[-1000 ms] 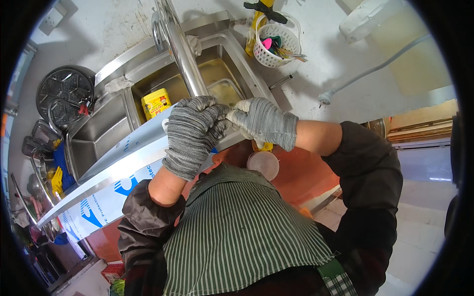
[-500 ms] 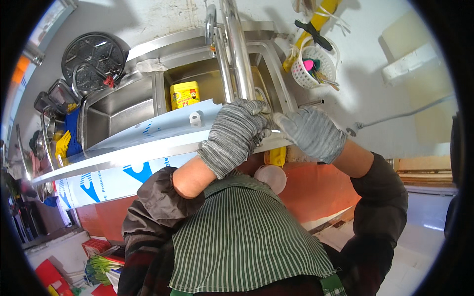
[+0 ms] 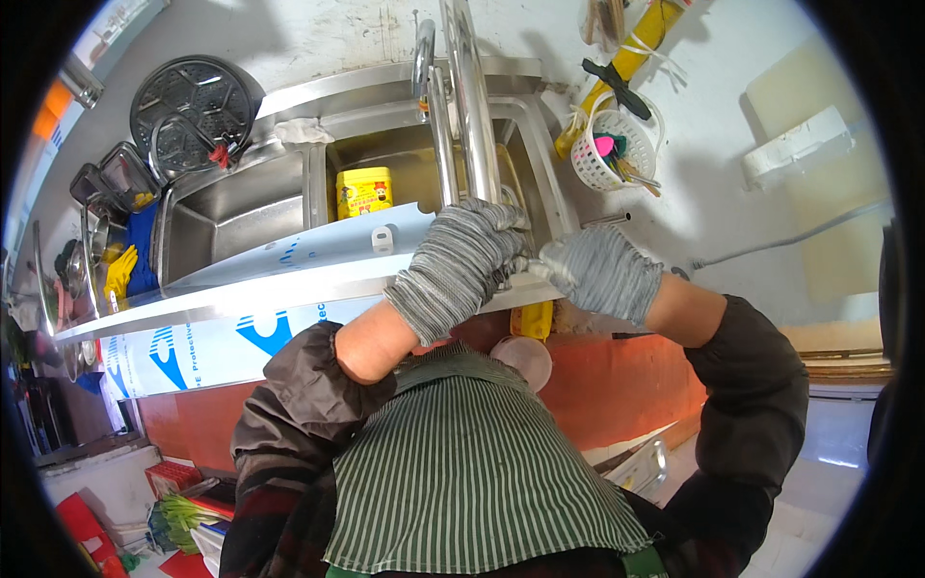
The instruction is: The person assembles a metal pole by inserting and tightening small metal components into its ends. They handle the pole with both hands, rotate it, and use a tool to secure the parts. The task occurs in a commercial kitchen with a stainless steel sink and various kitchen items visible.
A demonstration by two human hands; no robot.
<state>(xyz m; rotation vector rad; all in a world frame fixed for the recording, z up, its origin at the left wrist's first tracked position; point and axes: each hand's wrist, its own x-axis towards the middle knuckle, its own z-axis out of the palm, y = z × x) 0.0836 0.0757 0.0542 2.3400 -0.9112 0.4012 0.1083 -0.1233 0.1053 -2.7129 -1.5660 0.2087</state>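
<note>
A metal panel (image 3: 328, 246) with pale protective film printed in blue lies across the sink's front, a metal tube frame (image 3: 472, 125) standing at its right end. My left hand (image 3: 462, 255), in a grey knitted glove, is closed around the lower end of the tubes. Right beside it, my gloved right hand (image 3: 602, 273) has thumb and fingers pinched together at the panel's right corner. Whatever sits between those fingers is too small and covered to make out. Behind the panel, a yellow tub (image 3: 363, 193) stands in the right basin.
The steel double sink (image 3: 313, 207) lies ahead. At its left are a round black perforated tray (image 3: 193, 114) and yellow gloves (image 3: 118, 275). A white basket (image 3: 614, 149) holding small tools stands at the right, near a grey cable (image 3: 790, 241). A whitish round container (image 3: 523, 362) sits below the panel.
The view has shifted slightly, so the sink and basket sit a little lower. My right hand has turned slightly at the corner; my left keeps its grip on the tubes.
</note>
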